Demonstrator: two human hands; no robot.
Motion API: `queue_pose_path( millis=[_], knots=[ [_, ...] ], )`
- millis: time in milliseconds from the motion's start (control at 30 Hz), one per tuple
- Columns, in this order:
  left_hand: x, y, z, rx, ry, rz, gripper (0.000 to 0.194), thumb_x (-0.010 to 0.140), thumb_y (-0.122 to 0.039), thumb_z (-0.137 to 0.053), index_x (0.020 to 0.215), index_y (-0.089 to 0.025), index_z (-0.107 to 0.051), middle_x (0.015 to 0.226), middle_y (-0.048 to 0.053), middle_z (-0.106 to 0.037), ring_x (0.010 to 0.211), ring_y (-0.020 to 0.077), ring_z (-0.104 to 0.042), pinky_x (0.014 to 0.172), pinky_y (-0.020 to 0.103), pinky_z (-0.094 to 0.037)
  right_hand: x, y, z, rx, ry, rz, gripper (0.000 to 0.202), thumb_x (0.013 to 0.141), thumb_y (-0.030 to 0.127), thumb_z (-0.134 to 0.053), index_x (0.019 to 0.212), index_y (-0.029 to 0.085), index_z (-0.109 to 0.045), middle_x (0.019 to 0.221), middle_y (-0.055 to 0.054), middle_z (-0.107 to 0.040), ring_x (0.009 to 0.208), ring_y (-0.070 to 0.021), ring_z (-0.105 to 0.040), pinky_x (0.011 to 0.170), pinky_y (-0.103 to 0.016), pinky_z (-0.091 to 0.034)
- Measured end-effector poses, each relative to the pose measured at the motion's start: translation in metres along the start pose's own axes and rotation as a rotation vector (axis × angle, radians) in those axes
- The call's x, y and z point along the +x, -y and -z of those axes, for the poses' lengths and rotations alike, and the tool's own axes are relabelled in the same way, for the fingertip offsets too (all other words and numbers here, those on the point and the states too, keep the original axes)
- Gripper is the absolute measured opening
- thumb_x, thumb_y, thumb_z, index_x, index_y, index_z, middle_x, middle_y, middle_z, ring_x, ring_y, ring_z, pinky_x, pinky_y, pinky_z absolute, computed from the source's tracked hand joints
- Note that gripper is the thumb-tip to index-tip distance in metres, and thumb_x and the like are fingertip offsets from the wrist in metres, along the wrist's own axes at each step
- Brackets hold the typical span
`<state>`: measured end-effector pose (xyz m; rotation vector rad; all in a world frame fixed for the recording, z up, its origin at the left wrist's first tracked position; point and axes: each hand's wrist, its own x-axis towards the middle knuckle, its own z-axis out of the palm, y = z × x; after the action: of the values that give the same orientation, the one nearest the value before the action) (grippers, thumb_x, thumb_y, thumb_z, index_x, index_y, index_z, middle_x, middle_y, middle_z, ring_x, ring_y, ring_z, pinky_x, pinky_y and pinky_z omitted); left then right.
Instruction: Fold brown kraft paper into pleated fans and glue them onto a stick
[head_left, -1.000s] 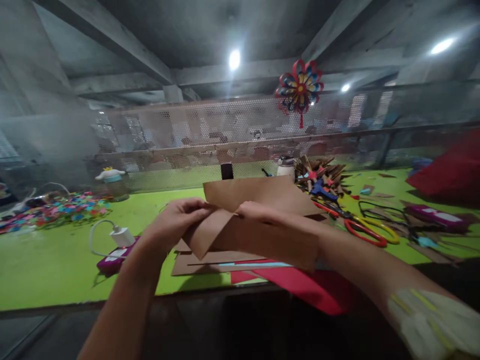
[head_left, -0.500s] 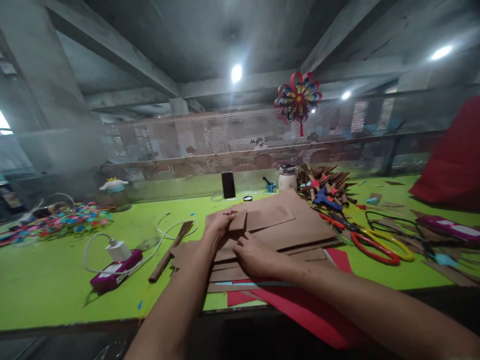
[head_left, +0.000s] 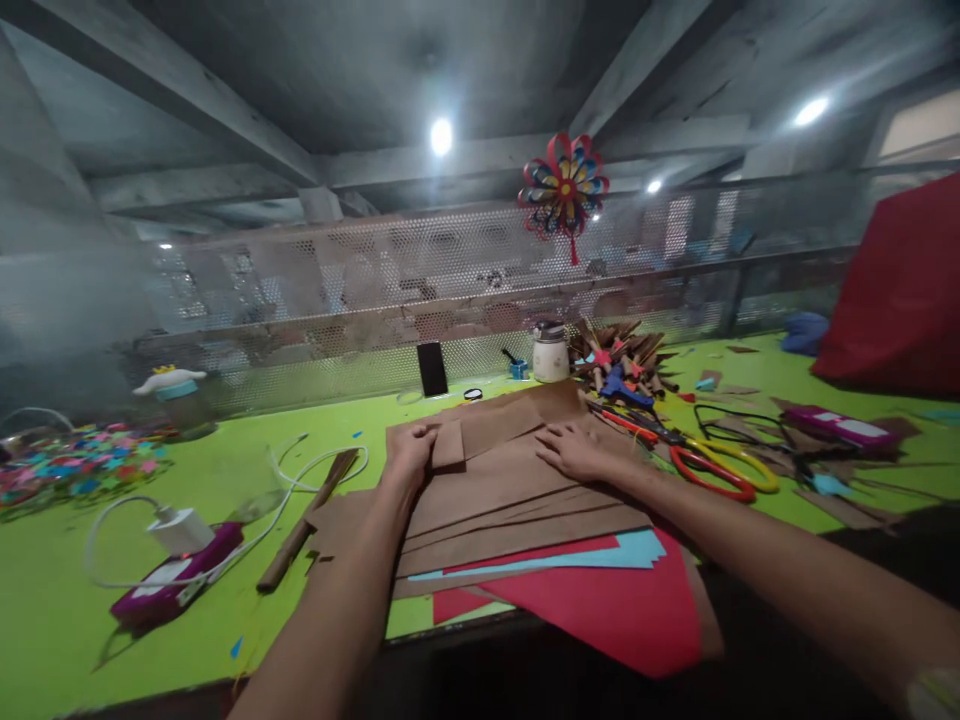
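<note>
A small folded piece of brown paper is pinched between the thumb and fingers of my left hand. Beneath it lies a stack of brown paper sheets with uneven cut edges. My right hand rests on the upper right of the stack, its fingers stretched out and apart. Under the brown sheets, red paper and light blue paper stick out toward me, the red one hanging over the table edge. Large scissors with red and yellow handles lie to the right of my right hand.
To the left are a rolled paper strip, a purple power strip with a white charger, and colourful paper stars. Behind the stack stand a phone, a white jar and a heap of paper rolls. A red bag is far right.
My right hand has moved from the front middle of the stack to its upper right, and its fingers have spread. My left hand still holds the small paper. The view has shifted right.
</note>
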<state>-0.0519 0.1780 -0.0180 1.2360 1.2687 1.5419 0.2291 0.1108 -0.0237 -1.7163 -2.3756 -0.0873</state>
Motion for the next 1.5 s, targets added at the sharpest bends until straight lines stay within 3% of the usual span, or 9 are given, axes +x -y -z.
queue_pose_path(
  millis=[100, 300, 567, 767, 900, 967, 1133, 1300, 1500],
  knots=[
    [-0.006, -0.006, -0.002, 0.053, -0.027, -0.078, 0.013, 0.054, -0.021, -0.070, 0.063, -0.016, -0.063, 0.063, 0.001, -0.063, 0.068, 0.0161, -0.056, 0.058, 0.022, -0.040, -0.001, -0.008, -0.005, 0.004, 0.027, -0.031, 0.045, 0.090, 0.045, -0.028, 0.126, 0.026, -0.048, 0.133, -0.012, -0.044, 0.118, -0.0307, -0.040, 0.088, -0.053, -0.033],
    [-0.007, 0.001, 0.004, 0.094, 0.016, -0.032, 0.015, 0.054, -0.023, -0.071, 0.061, -0.014, -0.062, 0.060, 0.001, -0.061, 0.060, 0.0136, -0.053, 0.055, 0.022, -0.038, 0.029, -0.014, 0.019, -0.045, 0.073, -0.087, 0.045, 0.076, 0.053, -0.052, 0.098, 0.016, -0.067, 0.103, -0.018, -0.063, 0.099, -0.0333, -0.055, 0.087, -0.049, -0.034],
    [-0.003, 0.017, 0.009, 0.089, 0.080, 0.070, 0.026, 0.049, -0.027, -0.076, 0.059, -0.014, -0.056, 0.056, 0.001, -0.059, 0.054, 0.0124, -0.054, 0.053, 0.023, -0.039, 0.034, -0.018, -0.007, -0.047, -0.045, -0.144, 0.046, 0.091, 0.040, -0.029, 0.122, 0.016, -0.053, 0.126, -0.016, -0.051, 0.114, -0.0277, -0.045, 0.092, -0.041, -0.030],
    [-0.005, 0.013, 0.010, 0.112, 0.166, 0.053, 0.025, 0.050, -0.028, -0.077, 0.059, -0.014, -0.059, 0.055, -0.001, -0.058, 0.053, 0.0108, -0.050, 0.052, 0.022, -0.035, 0.023, -0.023, 0.008, -0.071, -0.083, -0.118, 0.041, 0.085, 0.041, -0.044, 0.092, 0.009, -0.068, 0.094, -0.020, -0.065, 0.093, -0.0299, -0.057, 0.081, -0.038, -0.038],
    [-0.018, 0.002, 0.008, 0.090, 0.295, 0.053, 0.028, 0.054, -0.033, -0.076, 0.068, -0.013, -0.063, 0.060, 0.000, -0.060, 0.055, 0.0105, -0.051, 0.052, 0.021, -0.034, 0.026, 0.000, 0.038, -0.049, -0.191, -0.008, 0.039, 0.090, 0.033, -0.034, 0.098, 0.012, -0.066, 0.102, -0.017, -0.063, 0.099, -0.0263, -0.055, 0.086, -0.035, -0.037],
    [-0.027, -0.005, 0.004, 0.062, 0.363, 0.054, 0.030, 0.057, -0.036, -0.074, 0.074, -0.013, -0.064, 0.068, 0.002, -0.063, 0.060, 0.0114, -0.054, 0.056, 0.022, -0.037, 0.030, 0.018, 0.044, 0.043, -0.248, 0.173, 0.034, 0.089, 0.032, -0.038, 0.103, 0.015, -0.063, 0.107, -0.013, -0.062, 0.103, -0.0219, -0.053, 0.089, -0.031, -0.036],
    [-0.045, -0.015, -0.010, -0.041, 0.521, 0.060, 0.033, 0.063, -0.037, -0.072, 0.084, -0.013, -0.064, 0.079, 0.005, -0.066, 0.067, 0.0139, -0.058, 0.062, 0.025, -0.041, 0.041, 0.041, 0.020, 0.235, -0.216, 0.417, 0.039, 0.079, 0.027, -0.053, 0.115, 0.012, -0.056, 0.114, -0.013, -0.059, 0.105, -0.0235, -0.050, 0.090, -0.034, -0.037],
    [-0.048, -0.008, -0.015, -0.082, 0.530, 0.119, 0.028, 0.064, -0.035, -0.072, 0.077, -0.013, -0.061, 0.071, 0.002, -0.063, 0.060, 0.0120, -0.056, 0.058, 0.023, -0.040, 0.041, 0.028, -0.008, 0.364, -0.089, 0.401, 0.022, 0.077, 0.025, -0.054, 0.094, 0.016, -0.066, 0.091, -0.007, -0.066, 0.080, -0.0174, -0.057, 0.070, -0.025, -0.040],
    [-0.047, -0.002, -0.018, -0.138, 0.511, 0.094, 0.027, 0.068, -0.034, -0.069, 0.084, -0.014, -0.060, 0.081, 0.004, -0.065, 0.069, 0.0127, -0.059, 0.065, 0.023, -0.042, 0.045, -0.008, 0.007, 0.313, -0.075, 0.218, 0.021, 0.079, 0.026, -0.051, 0.072, 0.015, -0.066, 0.070, -0.005, -0.066, 0.062, -0.0147, -0.052, 0.056, -0.023, -0.034]
  ],
)
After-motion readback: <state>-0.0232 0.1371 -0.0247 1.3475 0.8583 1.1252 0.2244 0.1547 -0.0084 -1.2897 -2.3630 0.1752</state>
